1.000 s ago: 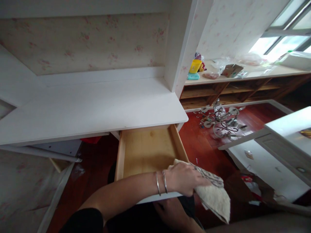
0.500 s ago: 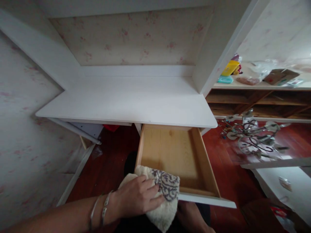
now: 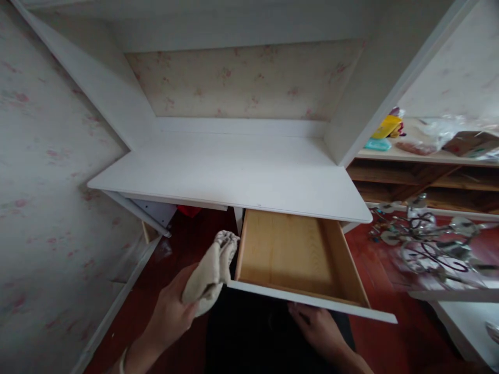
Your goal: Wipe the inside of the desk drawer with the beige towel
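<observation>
My left hand [image 3: 175, 301] is closed around a folded cream cloth [image 3: 210, 270], whose dark-patterned end points up. It is beside the left front corner of the pulled-out wooden drawer [image 3: 288, 254]. The drawer sticks out from under the white desk top [image 3: 234, 166], and its light wood bottom shows nothing on it. Below the white drawer front [image 3: 312, 300], my right hand [image 3: 317, 327] has its fingers bent up against it. Whether they grip a knob or the edge there is hidden.
White upright panels [image 3: 374, 88] rise from the desk. To the right, a low shelf unit [image 3: 421, 156] carries bags and a cardboard box [image 3: 473, 143]. A glass-shaded chandelier [image 3: 432, 239] lies on the red floor. Floral-papered wall [image 3: 50, 208] closes the left side.
My left hand has moved left and turned, bringing the cloth from over the drawer's front left corner to its outside. More of my right hand shows below the drawer front. The view has shifted.
</observation>
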Motion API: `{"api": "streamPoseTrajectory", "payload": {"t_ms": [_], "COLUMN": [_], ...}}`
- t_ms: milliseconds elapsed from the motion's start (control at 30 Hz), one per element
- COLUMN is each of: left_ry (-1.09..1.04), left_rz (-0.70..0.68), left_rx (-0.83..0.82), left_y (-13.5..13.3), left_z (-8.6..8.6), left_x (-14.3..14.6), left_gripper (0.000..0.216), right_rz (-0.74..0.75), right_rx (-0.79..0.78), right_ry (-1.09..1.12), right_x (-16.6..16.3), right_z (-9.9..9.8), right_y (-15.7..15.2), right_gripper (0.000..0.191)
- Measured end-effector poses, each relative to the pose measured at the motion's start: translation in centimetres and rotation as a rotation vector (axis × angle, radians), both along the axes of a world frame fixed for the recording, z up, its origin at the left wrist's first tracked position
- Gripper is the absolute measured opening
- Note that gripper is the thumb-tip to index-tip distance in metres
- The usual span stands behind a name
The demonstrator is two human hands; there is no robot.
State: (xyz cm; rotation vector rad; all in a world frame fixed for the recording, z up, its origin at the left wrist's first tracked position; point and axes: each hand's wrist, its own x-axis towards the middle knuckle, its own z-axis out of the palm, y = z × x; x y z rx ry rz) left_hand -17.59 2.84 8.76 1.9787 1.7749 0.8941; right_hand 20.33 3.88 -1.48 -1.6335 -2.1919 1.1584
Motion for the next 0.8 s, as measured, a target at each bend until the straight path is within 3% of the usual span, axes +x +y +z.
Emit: {"api": "streamPoseTrajectory", "payload": {"t_ms": [100,200,333,533,800], "left_ry": [-0.298,-0.528,-0.747,-0.898,-1.099], "left_rz": [0.399,0.578,0.681,0.745,0.764], "left_rx": [-0.133,-0.236,-0.304,-0.325,-0.39], "left_y": [0.1,0.6,1.2,1.7,4.1], "left_z": [-0.2,-0.1,-0.2,-1.7,-4.6], "left_x": [1.5,2.7,4.0,6.7,10.8], "left_gripper": [0.044,0.052,0.056,0.051,0.052], "right_rz": [0.008,-0.007,-0.083,-0.185,-0.233], "right_rx": [0.034,0.065,0.117,0.166,0.185], "right_ry": [-0.006,-0.037,-0.042,-0.105,-0.116], "right_x": [0.0,0.1,-0.2,-0.9,-1.5], "right_z": [0.5,0.2,-1.2,-3.1,-3.0], "right_y": [3.2,6.7,11.4,17.1,21.7], "right_gripper": [0.038,0.035,0.035,0.036,0.037]}}
